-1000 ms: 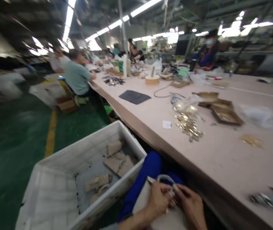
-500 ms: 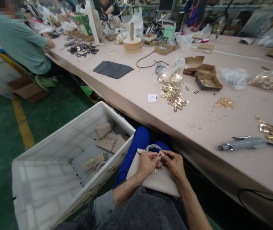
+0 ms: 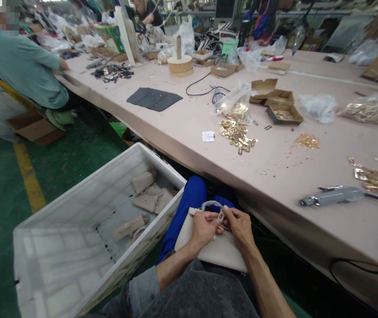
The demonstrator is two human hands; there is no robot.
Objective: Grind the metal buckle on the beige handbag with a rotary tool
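Note:
A beige handbag (image 3: pixel 230 251) lies flat across the blue-trousered lap, its wrapped handle (image 3: pixel 211 203) arching at the far side. Above the bag, both hands meet at a small beige strap tab (image 3: pixel 221 215) with a rectangular metal frame on it. My left hand (image 3: pixel 204 227) pinches the tab from the left, fingers curled beneath. With thumb and index finger, my right hand (image 3: pixel 239 224) grips the tab's upper right side. The fingers partly hide the tab and any smaller piece there.
A white plastic crate (image 3: pixel 59 221) holding several beige bags (image 3: pixel 149 198) stands at left. On the table are a grey electric screwdriver (image 3: pixel 333 196) with a black cord, gold metal frames (image 3: pixel 237 134), small gold parts (image 3: pixel 307 141) and an open box (image 3: pixel 284 115). A co-worker (image 3: pixel 19 66) sits further left.
The right hand's fingers have shifted slightly, so the metal frame on the tab shows more clearly. Both hands stay at the tab. The camera view has moved a little.

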